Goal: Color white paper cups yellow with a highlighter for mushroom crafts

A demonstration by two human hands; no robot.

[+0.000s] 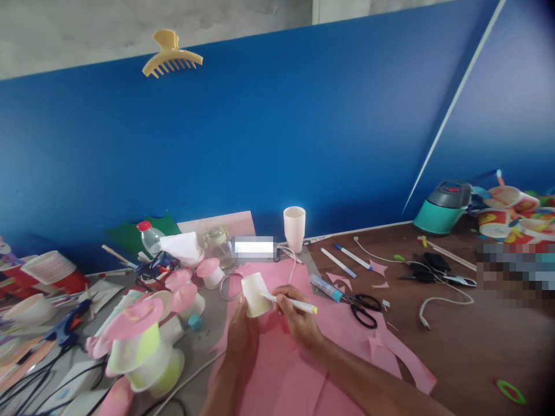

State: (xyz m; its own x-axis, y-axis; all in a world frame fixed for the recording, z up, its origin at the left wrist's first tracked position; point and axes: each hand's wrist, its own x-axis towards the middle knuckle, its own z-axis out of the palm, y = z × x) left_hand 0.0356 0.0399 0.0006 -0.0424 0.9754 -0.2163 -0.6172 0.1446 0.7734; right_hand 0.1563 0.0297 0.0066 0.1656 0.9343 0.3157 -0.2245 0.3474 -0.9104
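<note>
Pink paper sheet [303,370] lies nearest, flat and thin on the table, and above it the left hand [243,341] is closed around a small white paper cup [255,294]. This cup seems light and easy to crush, so a soft grasp on its wall is best. Right hand [299,318] pinches a yellow-capped marker [291,302], tip touching the cup.

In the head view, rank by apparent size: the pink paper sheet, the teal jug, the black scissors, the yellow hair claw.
1. Pink paper sheet
2. Teal jug with grey lid
3. Yellow hair claw and black-handled scissors: alike; the claw hangs nearer, so unranked.
</note>
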